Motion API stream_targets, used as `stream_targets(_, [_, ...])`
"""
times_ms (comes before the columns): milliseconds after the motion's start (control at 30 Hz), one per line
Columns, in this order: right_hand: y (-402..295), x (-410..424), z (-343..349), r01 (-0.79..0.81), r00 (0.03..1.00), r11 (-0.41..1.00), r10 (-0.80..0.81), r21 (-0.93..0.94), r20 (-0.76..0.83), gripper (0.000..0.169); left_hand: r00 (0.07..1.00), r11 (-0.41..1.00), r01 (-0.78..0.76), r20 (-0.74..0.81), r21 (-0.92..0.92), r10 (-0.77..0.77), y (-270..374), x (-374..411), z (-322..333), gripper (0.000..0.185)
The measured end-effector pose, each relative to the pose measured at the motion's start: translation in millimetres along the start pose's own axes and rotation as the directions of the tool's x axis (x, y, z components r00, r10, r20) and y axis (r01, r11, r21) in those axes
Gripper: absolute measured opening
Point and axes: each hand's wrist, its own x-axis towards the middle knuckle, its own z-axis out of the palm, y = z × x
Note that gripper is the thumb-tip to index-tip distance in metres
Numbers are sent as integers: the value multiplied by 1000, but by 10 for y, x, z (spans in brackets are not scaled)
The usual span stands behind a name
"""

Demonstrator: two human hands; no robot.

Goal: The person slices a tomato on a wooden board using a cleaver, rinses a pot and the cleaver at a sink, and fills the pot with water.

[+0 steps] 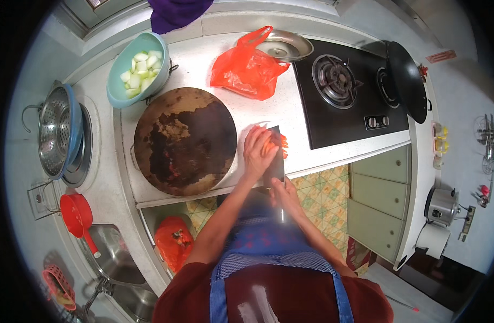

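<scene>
Orange-red vegetable pieces, apparently carrot (285, 146), lie on the white countertop area just right of a cleaver's blade (276, 161). My right hand (284, 193) grips the cleaver by its handle end, the blade pointing away from me. With bent fingers, my left hand (258, 151) presses down on more of the orange vegetable, close against the blade's left side; most of that piece is hidden under the fingers. To the left sits a round wooden chopping block (185, 141), its top dark and damp in patches.
A mint-green bowl (119, 82) holds pale green melon-like chunks. A red plastic bag (247, 72) rests beside a metal lid (285, 45). On the right is a gas hob (332, 121) with a black wok (406, 80). A colander (55, 131), red dipper (76, 214) and steel sink (113, 254) line the left.
</scene>
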Motion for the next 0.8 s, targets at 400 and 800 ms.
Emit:
stream_targets(400, [-143, -13, -564, 57, 998, 998, -57, 25, 15, 27, 962, 891, -115, 273, 439, -10, -25, -124, 164, 49])
stream_targets(800, [-236, -164, -1104, 67, 998, 998, -67, 12, -1, 31, 965, 955, 261, -67, 144, -254, 239, -278, -517, 32])
